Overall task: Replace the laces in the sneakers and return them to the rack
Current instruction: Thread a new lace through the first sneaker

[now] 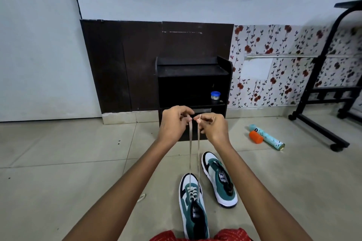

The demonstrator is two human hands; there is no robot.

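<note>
two lace ends [190, 150] pinched in raised hands [174, 123], sneaker [193, 203] below

Looks like a room at home, tiled floor [58, 152], floral wallpaper [284, 76] low on the wall, small dark shoe rack [193, 84] against it

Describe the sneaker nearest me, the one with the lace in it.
The near sneaker stands upright on the tiled floor, toe pointing away toward the rack. White toe and sole, black patch, teal suede-like sides, black tongue with a white label. A beige lace crosses its lower eyelets; both ends run up taut to the left hand and right hand, which pinch them.
</note>
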